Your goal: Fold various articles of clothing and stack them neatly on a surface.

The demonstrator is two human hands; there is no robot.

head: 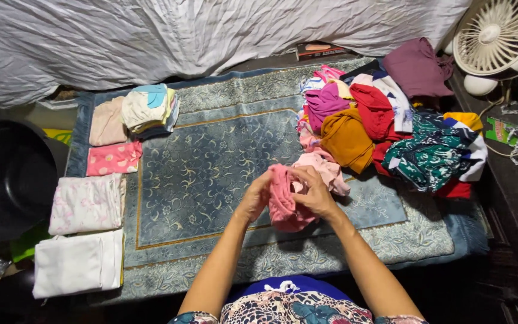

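Both hands, left hand (255,197) and right hand (314,193), closed on pink garment (283,207) above rug (211,162), mid-fold. Next: flatten it, square edges; unsorted pile (385,129) right of rug centre.

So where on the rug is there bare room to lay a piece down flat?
The rug is bare in its centre, between the folded stacks along its left edge and the unfolded clothes pile at right. The near border strip is also free. Both hands, left and right, grip a pink garment beside the crowded pile.

Bare forearms, leopard-print garment (289,311)
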